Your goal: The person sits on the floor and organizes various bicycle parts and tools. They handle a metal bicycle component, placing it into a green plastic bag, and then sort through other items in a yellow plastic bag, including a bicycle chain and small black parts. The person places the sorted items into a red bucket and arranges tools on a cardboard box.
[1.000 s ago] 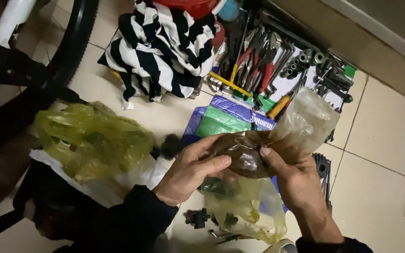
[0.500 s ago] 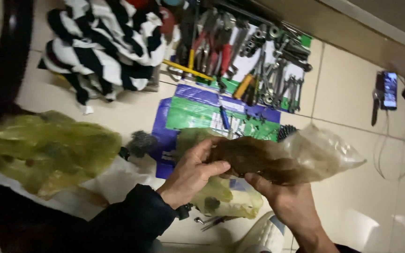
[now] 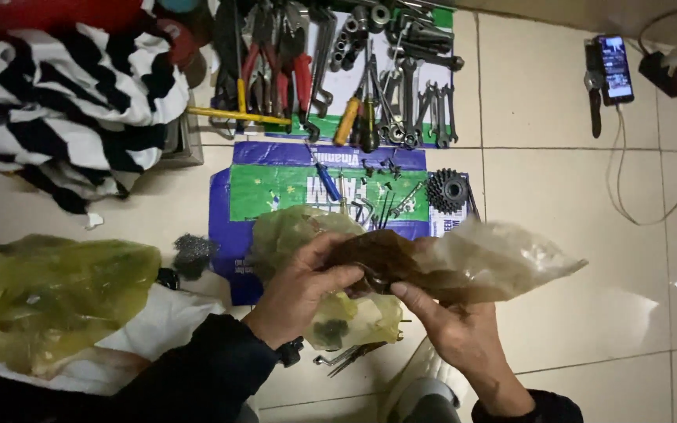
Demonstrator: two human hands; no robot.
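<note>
Head view has both hands pinched on a greasy clear plastic bag (image 3: 464, 270) above the tiled floor (image 3: 589, 188), left hand (image 3: 303, 286) gripping its dark, weighted end, right hand (image 3: 452, 333) beneath: limp, slippery, probably best supported under the lump.

At twelve o'clock from your brown-stained clear bag (image 3: 464, 266): green-and-blue sack (image 3: 307, 188); at ten, black-and-white striped cloth (image 3: 72, 117); at nine, yellow-green bag (image 3: 48, 290).
</note>
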